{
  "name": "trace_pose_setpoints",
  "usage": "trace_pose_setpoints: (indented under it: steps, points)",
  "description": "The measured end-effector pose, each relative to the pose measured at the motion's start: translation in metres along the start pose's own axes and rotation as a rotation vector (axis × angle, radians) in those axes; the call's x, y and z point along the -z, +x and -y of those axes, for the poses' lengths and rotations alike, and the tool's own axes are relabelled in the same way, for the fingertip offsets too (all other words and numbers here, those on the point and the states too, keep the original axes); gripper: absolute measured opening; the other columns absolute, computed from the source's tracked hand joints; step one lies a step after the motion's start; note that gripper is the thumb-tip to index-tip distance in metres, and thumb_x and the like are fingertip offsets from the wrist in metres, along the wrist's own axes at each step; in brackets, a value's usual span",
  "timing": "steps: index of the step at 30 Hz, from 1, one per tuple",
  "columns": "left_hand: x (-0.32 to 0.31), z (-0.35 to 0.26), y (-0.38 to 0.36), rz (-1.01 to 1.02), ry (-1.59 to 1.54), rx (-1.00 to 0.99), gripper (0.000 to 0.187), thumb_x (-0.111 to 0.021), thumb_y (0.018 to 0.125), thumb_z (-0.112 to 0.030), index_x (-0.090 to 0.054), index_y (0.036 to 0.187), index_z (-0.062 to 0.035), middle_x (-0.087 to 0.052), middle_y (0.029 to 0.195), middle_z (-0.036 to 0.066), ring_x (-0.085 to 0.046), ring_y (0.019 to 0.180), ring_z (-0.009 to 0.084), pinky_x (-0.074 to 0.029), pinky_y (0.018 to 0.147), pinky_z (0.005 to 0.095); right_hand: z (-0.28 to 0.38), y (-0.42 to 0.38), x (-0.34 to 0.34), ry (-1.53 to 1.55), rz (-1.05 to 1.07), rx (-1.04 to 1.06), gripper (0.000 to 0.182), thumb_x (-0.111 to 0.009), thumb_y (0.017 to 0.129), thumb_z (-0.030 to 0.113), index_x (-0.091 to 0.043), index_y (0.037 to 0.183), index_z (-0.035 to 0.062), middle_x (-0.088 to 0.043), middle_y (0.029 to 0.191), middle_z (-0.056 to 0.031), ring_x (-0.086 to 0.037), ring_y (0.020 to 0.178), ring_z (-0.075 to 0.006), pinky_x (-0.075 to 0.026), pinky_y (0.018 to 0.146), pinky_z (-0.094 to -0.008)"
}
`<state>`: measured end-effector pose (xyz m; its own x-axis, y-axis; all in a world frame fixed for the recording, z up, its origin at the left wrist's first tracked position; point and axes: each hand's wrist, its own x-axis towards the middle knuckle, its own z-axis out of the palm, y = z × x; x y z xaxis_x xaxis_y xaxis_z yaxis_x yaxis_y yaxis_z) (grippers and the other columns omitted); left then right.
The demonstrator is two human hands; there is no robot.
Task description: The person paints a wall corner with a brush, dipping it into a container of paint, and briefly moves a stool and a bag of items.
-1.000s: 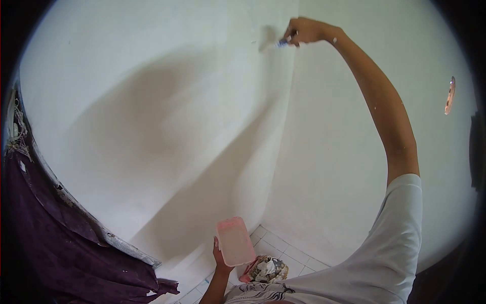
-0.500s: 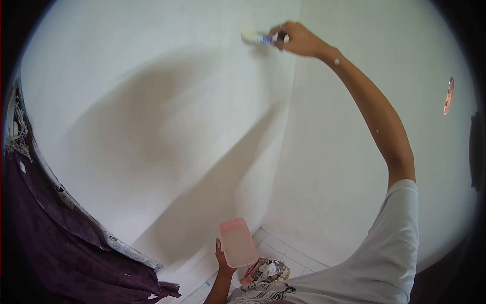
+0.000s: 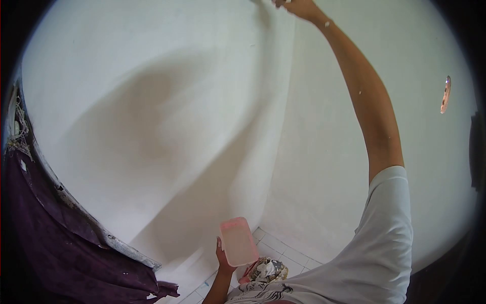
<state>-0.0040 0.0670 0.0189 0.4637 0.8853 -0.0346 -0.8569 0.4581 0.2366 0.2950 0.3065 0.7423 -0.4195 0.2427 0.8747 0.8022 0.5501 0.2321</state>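
White walls (image 3: 324,126); left hand (image 3: 224,260) clasps pink tub (image 3: 234,223); right hand (image 3: 298,7) cut off, grip unclear.

The pink rectangular plastic tub (image 3: 223,234) holds a paler, milky pinkish-white liquid (image 3: 240,245). White covers the smooth left-hand wall (image 3: 101,71) — brownish-grey where shadow falls — and the right-hand wall (image 3: 324,137) looks faintly greenish. Deep purple fills the draped cloth (image 3: 76,248). Dark lines grid the white floor tiles (image 3: 291,253); black linework patterns the pale grey short-sleeved shirt (image 3: 374,233); white, beige and grey mottle the crumpled bundle (image 3: 272,271).
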Motion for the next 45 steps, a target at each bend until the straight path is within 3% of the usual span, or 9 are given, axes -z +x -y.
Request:
trace_pose_setpoints:
  steps: [6, 9, 13, 17, 26, 37, 39, 43, 45]
  points:
    - [-0.016, 0.002, -0.012, 0.008, -0.017, -0.003, 0.065, -0.040, 0.102, -0.061, -0.048, 0.147, -0.0143, -0.059, 0.139, 0.011, -0.060, 0.123, 0.0329, -0.049, 0.105, 0.0518, 0.038, -0.106, -0.025, 0.043, 0.228, -0.155, 0.037, -0.067, 0.085, 0.027, -0.074, 0.115, 0.0070, -0.075, 0.085, -0.0107, -0.068, 0.079, -0.0248, -0.053, 0.077, -0.0369]
    - [-0.010, 0.005, -0.012, -0.002, -0.019, 0.031, 0.072, -0.039, 0.100, -0.067, -0.043, 0.150, -0.0150, -0.057, 0.140, 0.013, -0.060, 0.123, 0.0376, -0.047, 0.101, 0.0614, 0.016, -0.092, -0.001, 0.036, 0.709, -0.115, 0.037, -0.066, 0.085, 0.026, -0.074, 0.116, 0.0067, -0.074, 0.083, -0.0105, -0.068, 0.079, -0.0243, -0.053, 0.077, -0.0370]
    - [-0.014, 0.013, -0.014, -0.065, -0.042, 0.013, 0.079, -0.038, 0.097, -0.072, -0.039, 0.152, -0.0155, -0.056, 0.140, 0.016, -0.061, 0.119, 0.0432, -0.047, 0.097, 0.0700, 0.019, -0.032, 0.025, 0.110, 0.258, -0.073, 0.032, -0.064, 0.082, 0.019, -0.076, 0.106, 0.0026, -0.070, 0.076, -0.0063, -0.060, 0.065, -0.0144, -0.049, 0.065, -0.0302]
    - [0.002, 0.021, -0.013, -0.069, -0.080, -0.013, 0.080, -0.038, 0.096, -0.072, -0.038, 0.152, -0.0155, -0.056, 0.139, 0.017, -0.061, 0.119, 0.0440, -0.047, 0.099, 0.0697, 0.025, -0.004, 0.016, 0.052, -0.153, -0.150, 0.033, -0.065, 0.082, 0.016, -0.075, 0.111, 0.0032, -0.076, 0.084, -0.0137, -0.071, 0.074, -0.0214, -0.056, 0.070, -0.0356]
    - [-0.016, 0.004, -0.034, 0.002, -0.045, -0.071, 0.066, -0.040, 0.102, -0.061, -0.045, 0.149, -0.0148, -0.057, 0.141, 0.011, -0.059, 0.125, 0.0331, -0.049, 0.104, 0.0542, 0.058, -0.068, 0.014, 0.070, 0.892, -0.296, 0.038, -0.064, 0.076, 0.019, -0.077, 0.108, 0.0043, -0.067, 0.070, -0.0042, -0.049, 0.050, -0.0121, -0.039, 0.044, -0.0290]
    - [0.002, 0.016, -0.025, -0.082, -0.034, -0.142, 0.081, -0.038, 0.096, -0.073, -0.039, 0.150, -0.0132, -0.059, 0.133, 0.019, -0.063, 0.115, 0.0411, -0.049, 0.096, 0.0653, 0.019, -0.015, 0.014, 0.008, -0.009, -0.259, 0.035, -0.067, 0.086, 0.023, -0.076, 0.114, 0.0051, -0.075, 0.079, -0.0150, -0.068, 0.068, -0.0212, -0.054, 0.065, -0.0348]
    - [0.010, 0.015, -0.025, -0.076, -0.014, -0.141, 0.081, -0.038, 0.096, -0.073, -0.039, 0.151, -0.0131, -0.059, 0.132, 0.019, -0.063, 0.114, 0.0414, -0.049, 0.096, 0.0654, 0.025, -0.037, 0.009, 0.217, 0.308, -0.229, 0.043, -0.066, 0.076, 0.021, -0.075, 0.114, 0.0036, -0.070, 0.073, -0.0049, -0.052, 0.052, -0.0131, -0.041, 0.045, -0.0294]
    - [0.009, 0.006, -0.025, -0.064, 0.027, -0.156, 0.082, -0.038, 0.095, -0.074, -0.039, 0.151, -0.0127, -0.060, 0.132, 0.020, -0.063, 0.114, 0.0416, -0.050, 0.097, 0.0643, 0.039, -0.050, 0.019, 0.200, 0.855, -0.281, 0.036, -0.067, 0.076, 0.018, -0.077, 0.107, 0.0036, -0.068, 0.071, -0.0021, -0.046, 0.048, -0.0103, -0.037, 0.043, -0.0290]
    - [0.007, 0.006, -0.027, -0.064, 0.045, -0.168, 0.083, -0.039, 0.095, -0.074, -0.039, 0.151, -0.0125, -0.059, 0.132, 0.020, -0.063, 0.114, 0.0415, -0.050, 0.097, 0.0630, 0.036, -0.042, 0.015, 0.131, 0.754, -0.236, 0.035, -0.067, 0.075, 0.017, -0.078, 0.106, 0.0038, -0.068, 0.071, -0.0024, -0.047, 0.049, -0.0110, -0.038, 0.043, -0.0295]
